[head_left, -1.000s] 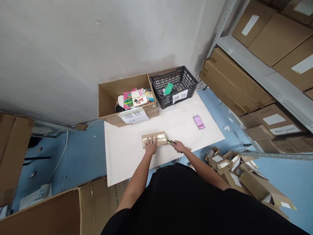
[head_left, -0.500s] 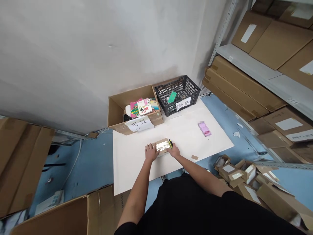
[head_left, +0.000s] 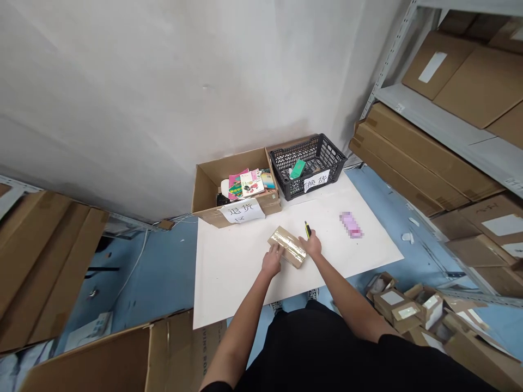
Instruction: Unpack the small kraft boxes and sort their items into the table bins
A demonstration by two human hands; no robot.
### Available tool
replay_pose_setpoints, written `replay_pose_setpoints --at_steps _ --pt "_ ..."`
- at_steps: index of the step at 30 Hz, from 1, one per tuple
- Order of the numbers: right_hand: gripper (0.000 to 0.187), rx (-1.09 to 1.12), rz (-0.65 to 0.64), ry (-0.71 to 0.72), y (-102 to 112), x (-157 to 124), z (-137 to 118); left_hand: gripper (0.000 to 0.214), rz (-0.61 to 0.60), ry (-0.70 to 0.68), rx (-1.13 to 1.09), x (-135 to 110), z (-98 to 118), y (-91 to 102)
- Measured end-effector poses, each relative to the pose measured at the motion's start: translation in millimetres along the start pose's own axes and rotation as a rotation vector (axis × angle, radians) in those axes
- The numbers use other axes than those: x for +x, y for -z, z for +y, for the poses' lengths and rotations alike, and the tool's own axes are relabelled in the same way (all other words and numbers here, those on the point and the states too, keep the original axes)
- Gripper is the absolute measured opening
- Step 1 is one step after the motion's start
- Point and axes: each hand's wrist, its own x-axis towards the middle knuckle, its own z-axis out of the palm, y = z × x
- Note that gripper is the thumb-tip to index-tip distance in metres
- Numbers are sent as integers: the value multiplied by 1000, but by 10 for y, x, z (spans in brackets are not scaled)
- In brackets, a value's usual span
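A small brown cardboard box (head_left: 288, 246) lies at an angle on the white tabletop, with shiny clear tape along its top. My left hand (head_left: 272, 260) rests at its near left side, fingers extended and laid on the top. Closed around a slim black-and-yellow box cutter (head_left: 308, 231) is my right hand (head_left: 312, 245), at the box's right end; its thumb side is close to the cardboard. The cutter points up and away from me, and whether its blade is out cannot be made out.
Behind the box stand an open carton (head_left: 237, 212) with booklets and a black plastic crate (head_left: 312, 190) holding a green packet (head_left: 298, 169). A blurred pink item (head_left: 351, 225) lies at right on the table (head_left: 229, 272). Shelving with cartons (head_left: 408, 158) rises at right; opened boxes lie on the floor.
The cardboard box has turned clockwise, from lying nearly straight across to slanting down to the right. My right hand has shifted to its right end with the box cutter now raised clear of it.
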Motion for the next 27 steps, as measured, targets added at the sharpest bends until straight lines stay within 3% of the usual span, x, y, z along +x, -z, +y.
replay_pose_setpoints --at_steps 3,5,9,13,15,20,24,27 --pt "60 -59 -47 14 -61 -286 409 100 -41 -141 37 198 46 -20" --pt "54 -63 -78 -5 -142 -401 519 101 -51 -162 44 281 86 -84" --pt "50 -39 -75 -43 -188 -302 337 91 -27 3 26 313 170 -250" --pt "57 -17 -76 -20 -73 -1 -8 76 -35 186 39 217 218 -381" --pt "51 76 -109 -27 -6 71 -70 70 -17 209 60 161 231 -427" --pt "45 349 -258 -15 160 -84 225 68 -1 220 41 124 235 -445" --pt "43 354 -358 68 264 -277 517 67 -28 204 49 179 196 -395" --pt "40 338 -401 79 278 -319 570 68 -46 209 56 204 184 -373"
